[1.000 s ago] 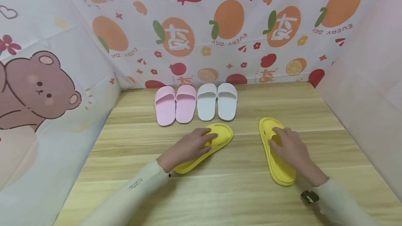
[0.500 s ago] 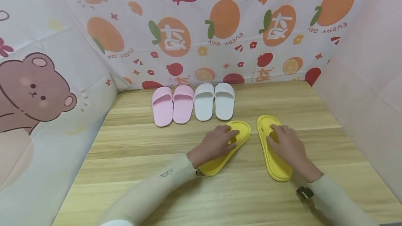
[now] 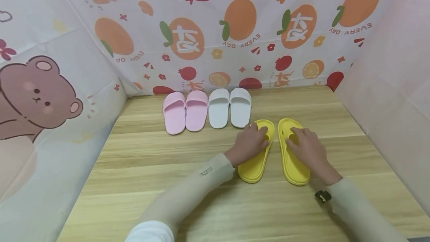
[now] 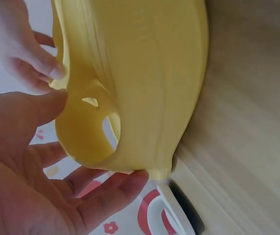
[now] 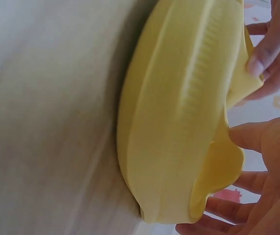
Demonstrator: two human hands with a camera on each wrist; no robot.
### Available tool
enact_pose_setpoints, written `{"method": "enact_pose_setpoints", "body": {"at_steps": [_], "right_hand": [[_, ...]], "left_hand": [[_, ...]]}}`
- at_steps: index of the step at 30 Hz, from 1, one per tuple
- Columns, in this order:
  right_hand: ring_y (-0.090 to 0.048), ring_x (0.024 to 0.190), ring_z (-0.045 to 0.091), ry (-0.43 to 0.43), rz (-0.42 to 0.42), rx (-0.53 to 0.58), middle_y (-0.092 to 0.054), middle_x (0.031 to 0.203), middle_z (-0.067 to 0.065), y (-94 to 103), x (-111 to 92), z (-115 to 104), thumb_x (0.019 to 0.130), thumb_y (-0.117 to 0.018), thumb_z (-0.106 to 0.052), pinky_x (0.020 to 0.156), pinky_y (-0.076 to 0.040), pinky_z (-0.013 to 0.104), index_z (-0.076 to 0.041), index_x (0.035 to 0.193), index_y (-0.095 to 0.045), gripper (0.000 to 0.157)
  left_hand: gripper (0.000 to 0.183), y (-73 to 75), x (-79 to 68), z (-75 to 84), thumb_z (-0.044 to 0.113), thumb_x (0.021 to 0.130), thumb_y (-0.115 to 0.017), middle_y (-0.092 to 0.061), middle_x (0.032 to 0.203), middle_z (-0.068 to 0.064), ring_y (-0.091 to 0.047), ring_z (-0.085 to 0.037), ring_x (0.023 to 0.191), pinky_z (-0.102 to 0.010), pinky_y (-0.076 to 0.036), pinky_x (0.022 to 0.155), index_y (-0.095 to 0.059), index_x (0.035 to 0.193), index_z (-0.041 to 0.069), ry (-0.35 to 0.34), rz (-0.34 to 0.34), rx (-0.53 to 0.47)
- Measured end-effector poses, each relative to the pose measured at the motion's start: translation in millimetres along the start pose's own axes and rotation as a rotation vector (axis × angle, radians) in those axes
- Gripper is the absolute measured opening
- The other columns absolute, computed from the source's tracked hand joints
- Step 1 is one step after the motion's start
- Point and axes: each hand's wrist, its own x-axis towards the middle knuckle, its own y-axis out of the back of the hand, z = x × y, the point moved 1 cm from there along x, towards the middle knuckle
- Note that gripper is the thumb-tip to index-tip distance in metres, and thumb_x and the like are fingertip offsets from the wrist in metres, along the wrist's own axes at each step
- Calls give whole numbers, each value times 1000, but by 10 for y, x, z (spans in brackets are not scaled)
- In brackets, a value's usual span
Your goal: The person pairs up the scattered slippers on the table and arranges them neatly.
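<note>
A pair of yellow slippers lies on the wood-grain surface, toes toward the back. My left hand (image 3: 248, 143) is over the left yellow slipper (image 3: 252, 169), thumb and fingers on either side of its strap; the slipper leans slightly, toe to the right. Over the right yellow slipper (image 3: 295, 173), my right hand (image 3: 309, 150) grips the strap the same way. A narrow gap separates the two toes. In the left wrist view the thumb touches the strap's edge and the fingertips reach the toe end (image 4: 130, 164). The right wrist view shows a similar grasp, palm (image 5: 277, 166) beside the strap.
Pink slippers (image 3: 174, 118) and white slippers (image 3: 240, 113) stand side by side against the back wall (image 3: 215, 61), which is covered in fruit-print cloth. A bear-print cloth (image 3: 43, 96) hangs at left, a pale wall (image 3: 379, 77) at right.
My left hand has slid the left yellow slipper rightward and turned it straighter, bringing it close to the other one. The right slipper has shifted slightly toward the back, still under my right hand.
</note>
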Motion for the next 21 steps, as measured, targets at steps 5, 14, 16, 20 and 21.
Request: {"method": "enact_pose_setpoints", "body": {"at_steps": [5, 14, 16, 20, 21], "right_hand": [[-52, 119, 48, -2, 1, 0, -55, 133, 27, -5, 76, 5, 99, -58, -38, 83, -48, 66, -6, 142, -52, 55], [-50, 122, 51, -48, -10, 9, -53, 136, 27, 45, 148, 14, 99, -57, -36, 83, -47, 69, -5, 144, -50, 55], [-50, 122, 51, -51, -14, 8, -53, 136, 28, 46, 156, 11, 100, -57, -35, 84, -47, 69, -5, 144, -50, 54], [-50, 122, 53, -34, -15, 20, -53, 137, 30, 45, 188, -18, 100, -56, -31, 89, -46, 70, -2, 144, -50, 53], [-50, 123, 54, -29, -15, 23, -53, 137, 30, 46, 199, -28, 100, -56, -30, 90, -45, 70, -2, 144, -49, 53]], "left_hand": [[34, -32, 199, 80, 47, 98, -60, -58, 105, -7, -56, -23, 89, -34, -49, 60, -61, 119, 20, 68, -3, 0], [39, -76, 467, 200, 49, 98, -58, -60, 117, -8, -60, -27, 102, -40, -55, 71, -60, 125, 22, 175, 8, 13], [40, -79, 513, 211, 50, 99, -57, -60, 120, -8, -60, -27, 105, -40, -55, 75, -60, 128, 22, 199, -4, 21], [44, -77, 596, 217, 52, 99, -55, -59, 126, -7, -59, -26, 110, -40, -55, 80, -58, 132, 23, 241, -28, 38], [44, -74, 612, 216, 52, 100, -54, -59, 126, -7, -59, -26, 111, -40, -55, 80, -58, 133, 23, 247, -34, 44]]}}
